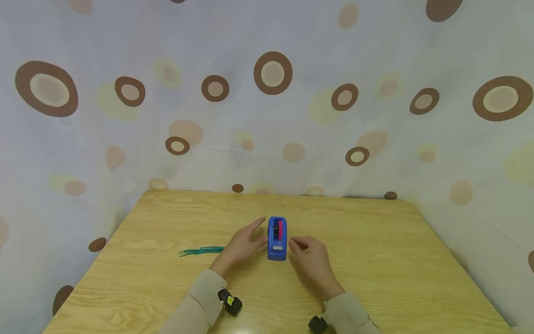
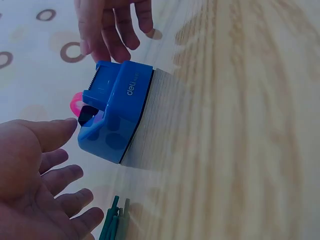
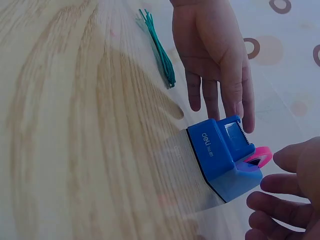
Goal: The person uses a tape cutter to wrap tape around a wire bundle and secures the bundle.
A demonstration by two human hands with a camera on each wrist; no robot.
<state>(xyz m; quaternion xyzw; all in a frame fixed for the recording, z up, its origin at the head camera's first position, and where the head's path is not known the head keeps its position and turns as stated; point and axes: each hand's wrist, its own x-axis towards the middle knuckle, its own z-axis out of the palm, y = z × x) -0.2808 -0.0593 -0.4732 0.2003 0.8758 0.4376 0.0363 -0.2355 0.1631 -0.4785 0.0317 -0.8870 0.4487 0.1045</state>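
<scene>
A blue tape dispenser (image 1: 277,254) with "deli" lettering stands upright on the wooden table, its toothed cutter at the near end. Inside it sits a pink-rimmed tape roll (image 1: 281,229). Close along its left side is my left hand (image 1: 244,246), fingers extended and loosely spread, nothing in them. My right hand (image 1: 312,260) is just off its right side, fingers slightly bent and holding nothing, as the right wrist view shows. In the left wrist view the dispenser's side (image 2: 131,95) faces the camera, with the right hand's fingertips (image 2: 120,50) near its cutter end.
A bundle of green twist ties (image 1: 202,251) lies on the table to the left, partly behind the left hand. The wooden table (image 1: 375,250) meets a patterned cloth (image 1: 308,171) at its back and sides. Dark wrist cameras (image 1: 230,302) are strapped at both sleeves.
</scene>
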